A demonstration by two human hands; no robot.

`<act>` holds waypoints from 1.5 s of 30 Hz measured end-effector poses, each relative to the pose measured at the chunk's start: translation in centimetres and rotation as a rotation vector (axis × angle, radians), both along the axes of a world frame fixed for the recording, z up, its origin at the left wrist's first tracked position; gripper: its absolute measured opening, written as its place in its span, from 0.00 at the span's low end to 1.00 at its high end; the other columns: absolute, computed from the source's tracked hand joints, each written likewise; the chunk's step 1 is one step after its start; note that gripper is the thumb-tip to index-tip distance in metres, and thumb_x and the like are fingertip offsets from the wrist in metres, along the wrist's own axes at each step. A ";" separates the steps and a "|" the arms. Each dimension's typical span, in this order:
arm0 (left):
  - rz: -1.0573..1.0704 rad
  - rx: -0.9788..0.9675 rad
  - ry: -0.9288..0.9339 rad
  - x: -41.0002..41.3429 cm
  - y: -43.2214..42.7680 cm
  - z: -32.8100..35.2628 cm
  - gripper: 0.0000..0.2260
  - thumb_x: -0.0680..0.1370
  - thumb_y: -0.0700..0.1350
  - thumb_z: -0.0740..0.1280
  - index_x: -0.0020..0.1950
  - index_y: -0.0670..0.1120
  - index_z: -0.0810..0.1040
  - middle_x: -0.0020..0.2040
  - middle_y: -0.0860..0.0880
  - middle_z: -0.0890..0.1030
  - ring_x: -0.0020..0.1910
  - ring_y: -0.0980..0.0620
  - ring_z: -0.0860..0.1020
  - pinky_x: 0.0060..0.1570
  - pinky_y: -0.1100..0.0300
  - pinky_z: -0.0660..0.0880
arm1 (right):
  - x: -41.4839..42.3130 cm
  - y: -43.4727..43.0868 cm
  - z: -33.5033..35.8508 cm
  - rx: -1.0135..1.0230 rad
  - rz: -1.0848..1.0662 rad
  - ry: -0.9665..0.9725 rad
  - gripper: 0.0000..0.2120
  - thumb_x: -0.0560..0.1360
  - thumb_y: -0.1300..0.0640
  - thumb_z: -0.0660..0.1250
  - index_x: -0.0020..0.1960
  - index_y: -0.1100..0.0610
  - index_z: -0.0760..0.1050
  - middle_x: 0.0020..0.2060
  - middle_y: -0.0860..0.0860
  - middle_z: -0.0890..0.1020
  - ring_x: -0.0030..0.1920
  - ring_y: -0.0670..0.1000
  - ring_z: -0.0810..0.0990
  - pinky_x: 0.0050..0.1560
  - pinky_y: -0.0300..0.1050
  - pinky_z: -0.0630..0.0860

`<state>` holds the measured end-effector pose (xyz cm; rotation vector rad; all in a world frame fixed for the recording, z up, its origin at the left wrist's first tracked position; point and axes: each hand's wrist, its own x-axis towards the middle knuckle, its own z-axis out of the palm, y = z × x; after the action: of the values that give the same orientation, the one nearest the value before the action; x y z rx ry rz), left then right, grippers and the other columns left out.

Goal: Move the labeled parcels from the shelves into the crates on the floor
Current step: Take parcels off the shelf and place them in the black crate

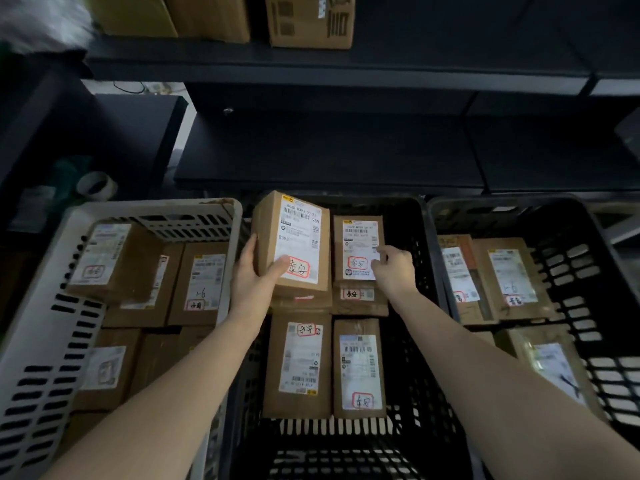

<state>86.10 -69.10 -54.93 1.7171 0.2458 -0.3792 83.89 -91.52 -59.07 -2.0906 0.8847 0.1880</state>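
L hand (254, 277) gripping parcel (292, 242) by its left edge, thumb on label, raised over far-left corner of black crate (420, 244). R hand (393, 266) loosely open, fingertips on 2nd parcel (358, 249) at far edge, lying flat. More parcels in white crate (45, 327) & right crate (568, 237)
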 end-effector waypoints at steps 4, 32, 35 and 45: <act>-0.027 -0.075 0.050 -2.1 -1.2 1.6 0.30 0.75 0.50 0.68 0.74 0.59 0.59 0.62 0.53 0.76 0.54 0.57 0.78 0.47 0.60 0.76 | -1.6 1.7 3.8 0.410 0.103 -0.097 0.26 0.78 0.46 0.64 0.74 0.51 0.64 0.67 0.53 0.74 0.64 0.54 0.75 0.56 0.45 0.74; -0.115 0.668 -0.080 -10.4 7.4 0.6 0.10 0.79 0.40 0.62 0.57 0.44 0.79 0.58 0.45 0.75 0.58 0.46 0.74 0.53 0.61 0.69 | -6.7 11.1 -3.1 0.042 0.528 0.296 0.07 0.79 0.57 0.61 0.48 0.61 0.73 0.54 0.60 0.81 0.53 0.59 0.80 0.46 0.46 0.74; -0.128 0.718 -0.109 -11.0 7.6 2.6 0.10 0.79 0.41 0.62 0.57 0.45 0.79 0.58 0.45 0.75 0.58 0.46 0.75 0.55 0.59 0.71 | -6.8 10.4 -0.2 -0.134 0.745 0.167 0.14 0.79 0.57 0.59 0.63 0.61 0.72 0.58 0.61 0.78 0.54 0.60 0.79 0.46 0.46 0.74; 0.053 1.044 -0.338 -17.6 14.8 20.4 0.11 0.79 0.46 0.63 0.60 0.49 0.78 0.59 0.49 0.76 0.60 0.47 0.73 0.58 0.53 0.72 | -6.9 18.8 20.8 -0.365 1.243 -0.423 0.21 0.81 0.53 0.59 0.73 0.53 0.65 0.67 0.54 0.71 0.65 0.59 0.70 0.62 0.52 0.72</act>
<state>68.48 -54.27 -34.57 2.7488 0.2565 0.1365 76.95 -72.68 -38.24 -2.5999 -0.7623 0.2116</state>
